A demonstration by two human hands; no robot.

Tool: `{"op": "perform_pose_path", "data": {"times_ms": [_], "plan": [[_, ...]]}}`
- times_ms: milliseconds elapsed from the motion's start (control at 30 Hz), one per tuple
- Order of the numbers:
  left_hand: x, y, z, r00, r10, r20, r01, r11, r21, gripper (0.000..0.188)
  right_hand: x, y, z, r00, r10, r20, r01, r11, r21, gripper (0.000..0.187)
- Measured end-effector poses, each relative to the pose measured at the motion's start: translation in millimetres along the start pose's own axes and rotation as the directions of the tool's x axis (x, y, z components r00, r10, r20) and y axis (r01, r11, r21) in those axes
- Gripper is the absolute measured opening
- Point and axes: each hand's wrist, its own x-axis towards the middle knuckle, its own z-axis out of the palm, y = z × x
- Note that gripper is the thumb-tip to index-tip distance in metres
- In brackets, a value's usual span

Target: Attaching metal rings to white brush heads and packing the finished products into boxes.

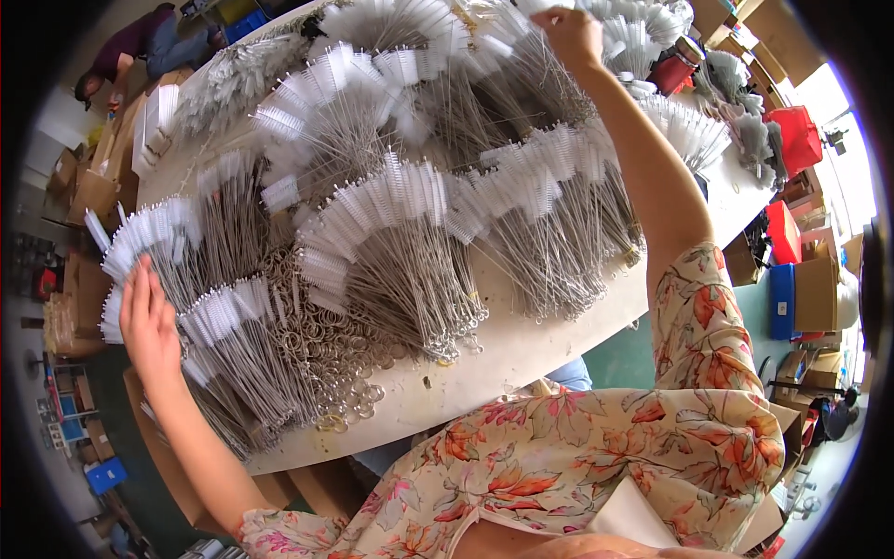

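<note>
My left hand lies against the white bristle heads of a bundle of wire-handled tube brushes at the left edge of the table. Its fingers are stretched out. Far off at the top, my right hand reaches over more brushes; its fingers are curled together, and what they hold, if anything, is too small to make out. Between the hands spread several fanned bundles of brushes, bristles away from me and looped wire ends towards me. A heap of loose metal rings lies among them.
The white table stands before me, with a red container at its far right. Cardboard boxes, a blue bin and red bags line the right side. Another person bends over at the far left.
</note>
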Motion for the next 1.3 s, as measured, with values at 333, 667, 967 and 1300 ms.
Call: {"op": "perform_pose_path", "data": {"times_ms": [333,667,967,1300], "plan": [[-167,-13,-12,0.978,-0.019,-0.207,0.011,0.999,-0.039,0.03,-14,-61,43,0.711,-0.507,0.487,0.623,0.776,-0.1,0.021],[-223,-39,-59,0.967,-0.108,-0.23,0.093,0.993,-0.076,0.026,-36,-93,125,0.57,-0.632,0.526,0.8,0.574,-0.177,0.023],[-241,-50,-64,0.931,-0.146,-0.334,0.087,0.979,-0.184,0.027,-33,-180,108,0.559,-0.499,0.662,0.774,0.601,-0.201,0.014],[-258,-69,-77,0.913,-0.177,-0.367,0.1,0.971,-0.218,0.029,-53,-103,73,0.846,0.055,0.531,0.101,0.96,-0.261,0.053]]}}
